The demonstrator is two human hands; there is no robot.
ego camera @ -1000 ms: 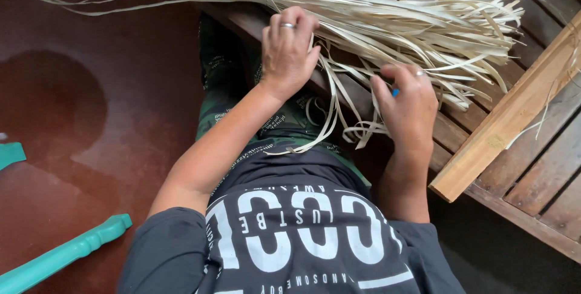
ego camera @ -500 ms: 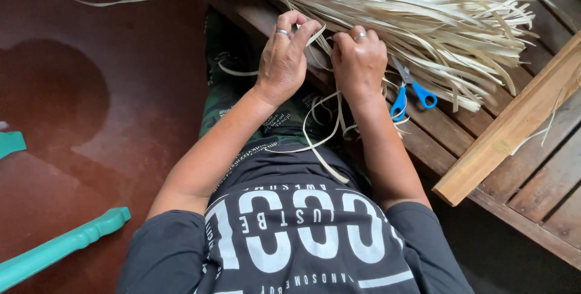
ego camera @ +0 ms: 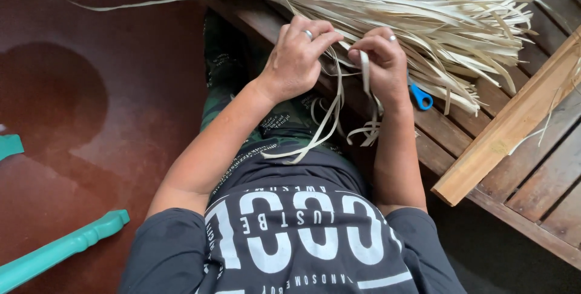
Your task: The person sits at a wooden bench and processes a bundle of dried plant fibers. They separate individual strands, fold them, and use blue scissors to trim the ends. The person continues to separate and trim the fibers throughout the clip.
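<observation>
A long bundle of pale dried leaf strips [ego camera: 387,9] lies across a slatted wooden bench [ego camera: 544,167]. My left hand [ego camera: 299,58], with a ring on one finger, pinches a strip at the bundle's near edge. My right hand [ego camera: 381,64], also ringed, grips another strip just beside it. Loose strips [ego camera: 330,124] curl down from both hands onto my lap. Blue-handled scissors [ego camera: 422,98] lie on the bench, partly hidden behind my right wrist.
A light wooden plank [ego camera: 514,124] rests at an angle on the bench at the right. The floor [ego camera: 91,88] on the left is dark red. A turquoise turned post [ego camera: 60,248] lies there at lower left, and another turquoise piece [ego camera: 9,145] sits at the left edge.
My right hand came away from the scissors on the bench and moved left to meet my left hand. Both hands now grip strips close together.
</observation>
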